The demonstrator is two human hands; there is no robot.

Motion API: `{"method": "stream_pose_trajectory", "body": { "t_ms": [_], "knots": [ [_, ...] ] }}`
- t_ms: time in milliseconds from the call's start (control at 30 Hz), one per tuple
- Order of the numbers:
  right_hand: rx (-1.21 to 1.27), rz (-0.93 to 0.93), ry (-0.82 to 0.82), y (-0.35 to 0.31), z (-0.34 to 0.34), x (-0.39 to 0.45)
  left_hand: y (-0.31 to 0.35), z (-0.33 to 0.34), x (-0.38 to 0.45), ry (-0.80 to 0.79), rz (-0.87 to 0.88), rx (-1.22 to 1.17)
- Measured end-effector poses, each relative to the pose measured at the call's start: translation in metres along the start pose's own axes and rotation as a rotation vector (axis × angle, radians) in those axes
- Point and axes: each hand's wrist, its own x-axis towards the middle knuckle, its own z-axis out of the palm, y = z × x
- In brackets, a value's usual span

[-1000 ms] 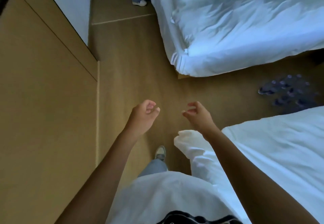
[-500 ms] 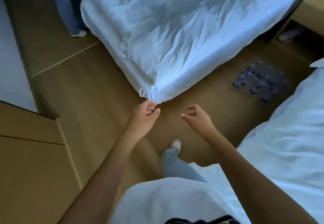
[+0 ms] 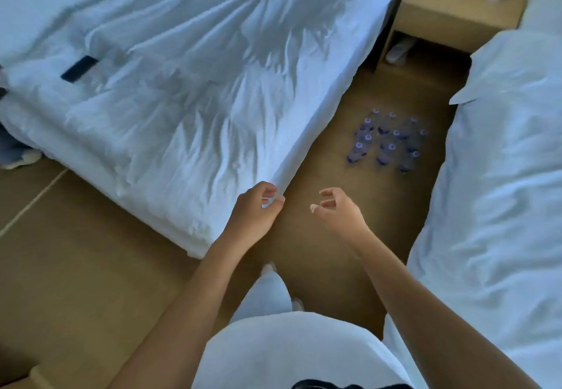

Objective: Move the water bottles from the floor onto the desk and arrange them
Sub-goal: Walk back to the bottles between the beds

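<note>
Wood floor [image 3: 319,267] btwn two beds. Our left hand [image 3: 254,216] and right hand [image 3: 336,213] hang loosely curled, holding nothing. Water bottles [image 3: 387,142] stand clustered ahead, well apart from both. We'd judge them light, thin-walled, slick; grip mid-body. Vs 0.5 s ago: view has swung, bottles more central.

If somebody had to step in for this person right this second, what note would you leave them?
Left hand: holds nothing, fingers loosely curled, raised in front of the body.
Right hand: the same, empty.
Cluster of small clear plastic water bottles with blue caps: upright on the tan floor between the two white-sheeted beds, ahead of both hands.
Done: no bottle picked up.
Left: carry every bottle to the desk, which is not in view, and arrange them.
</note>
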Motion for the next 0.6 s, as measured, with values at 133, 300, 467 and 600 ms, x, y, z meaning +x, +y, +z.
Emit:
{"method": "stream_pose_trajectory", "body": {
  "t_ms": [133, 300, 467, 600],
  "knots": [
    [0.060, 0.062, 0.097, -0.011, -0.027, 0.046, 0.037, 0.010, 0.070, -0.085, 0.098, 0.052],
    [0.136, 0.143, 0.221, -0.035, -0.072, 0.119, 0.091, 0.017, 0.176, -0.205, 0.191, 0.099],
    [0.219, 0.213, 0.334, -0.056, -0.118, 0.176, 0.153, 0.029, 0.267, -0.320, 0.278, 0.142],
    [0.253, 0.270, 0.395, -0.058, -0.152, 0.208, 0.192, 0.055, 0.316, -0.403, 0.348, 0.183]
  ]
}}
